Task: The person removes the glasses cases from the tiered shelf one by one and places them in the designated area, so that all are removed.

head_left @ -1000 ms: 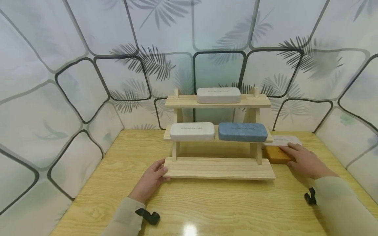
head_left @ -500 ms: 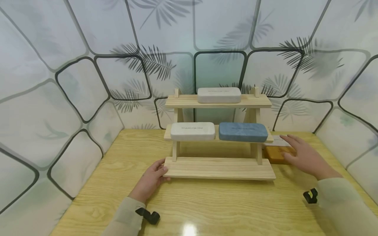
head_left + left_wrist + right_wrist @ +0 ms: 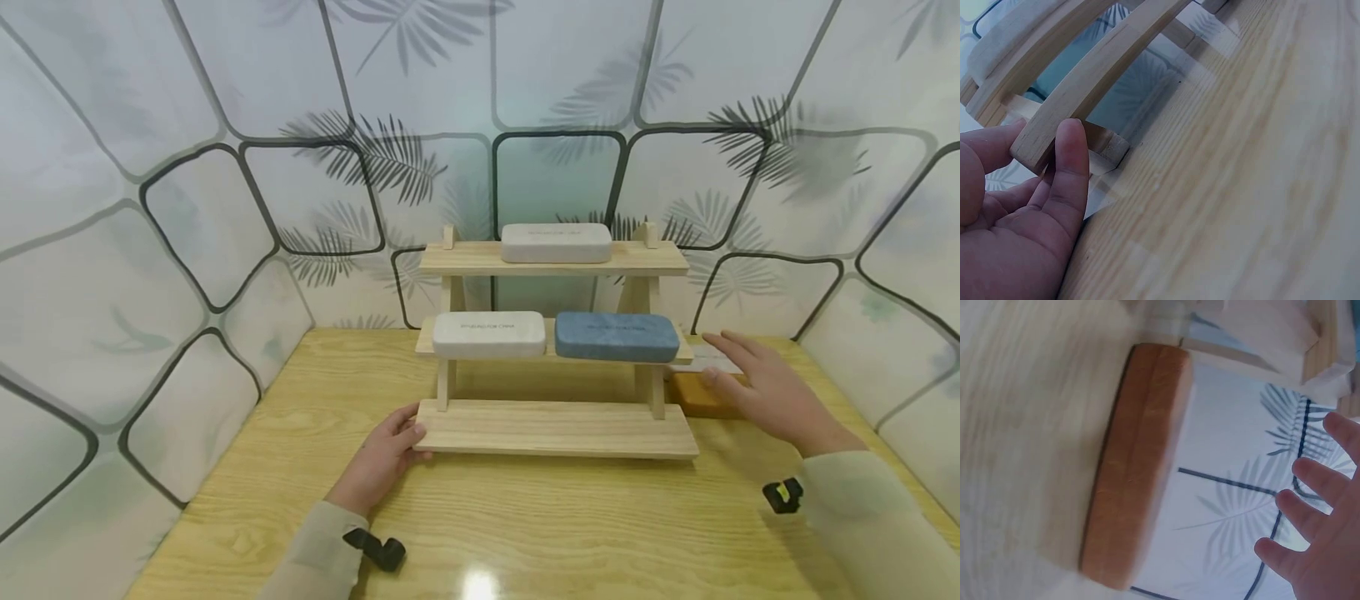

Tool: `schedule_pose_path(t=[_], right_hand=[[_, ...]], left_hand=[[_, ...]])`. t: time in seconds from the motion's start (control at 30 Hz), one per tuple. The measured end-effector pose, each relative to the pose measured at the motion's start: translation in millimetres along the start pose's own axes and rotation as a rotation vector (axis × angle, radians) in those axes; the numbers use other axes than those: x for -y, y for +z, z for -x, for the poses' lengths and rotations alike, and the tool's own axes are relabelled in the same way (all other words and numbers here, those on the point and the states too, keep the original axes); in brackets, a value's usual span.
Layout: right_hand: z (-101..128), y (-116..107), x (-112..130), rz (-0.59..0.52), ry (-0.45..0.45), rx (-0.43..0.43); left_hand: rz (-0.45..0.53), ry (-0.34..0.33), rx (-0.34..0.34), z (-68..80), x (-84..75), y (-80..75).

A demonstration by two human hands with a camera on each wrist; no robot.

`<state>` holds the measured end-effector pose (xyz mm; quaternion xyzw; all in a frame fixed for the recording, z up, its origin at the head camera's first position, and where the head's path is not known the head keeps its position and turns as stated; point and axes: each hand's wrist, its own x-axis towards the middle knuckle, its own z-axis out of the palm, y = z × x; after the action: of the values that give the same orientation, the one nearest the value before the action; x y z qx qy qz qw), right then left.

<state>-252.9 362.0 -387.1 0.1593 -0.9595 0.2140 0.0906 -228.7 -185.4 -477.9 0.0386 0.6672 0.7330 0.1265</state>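
Observation:
My left hand (image 3: 378,458) grips the left end of the bottom shelf (image 3: 555,429) of a three-tier wooden display stand. In the left wrist view, fingers (image 3: 1072,156) wrap the shelf's end. My right hand (image 3: 776,396) hovers with spread fingers over an orange glasses case (image 3: 693,398) and a pale glasses case (image 3: 705,358) behind it, right of the stand. The right wrist view shows the orange case (image 3: 1138,469) on the table, apart from the fingers. On the middle shelf sit a white glasses case (image 3: 489,335) and a blue glasses case (image 3: 617,337).
A light grey glasses case (image 3: 556,243) lies on the top shelf (image 3: 457,260), between two small wooden end pegs. Patterned curtain (image 3: 555,183) encloses the table (image 3: 555,533) at the back and sides. The stand partly hides the two cases at its right.
My right hand has lifted off the orange and pale cases, its fingers spreading and shifting slightly left. The left hand and the stand have stayed put.

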Motion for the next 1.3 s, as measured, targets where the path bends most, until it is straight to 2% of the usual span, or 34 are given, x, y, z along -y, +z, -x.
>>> schedule_pose_path(t=[0.5,0.73,1.3], right_hand=[[-8.6,-6.8,31.6,0.045,-0.065,-0.055],[-14.3,-7.0,48.2,0.056,-0.1,-0.077],[-41.5,8.1,78.0,0.143,-0.167,-0.036]], left_hand=[[-0.014,-0.002,-0.002,-1.3,-0.9,0.3],[0.001,-0.007,-0.024,-1.4,-0.5,0.9],[0.0,0.005,0.005,-1.2,1.7,-0.6]])
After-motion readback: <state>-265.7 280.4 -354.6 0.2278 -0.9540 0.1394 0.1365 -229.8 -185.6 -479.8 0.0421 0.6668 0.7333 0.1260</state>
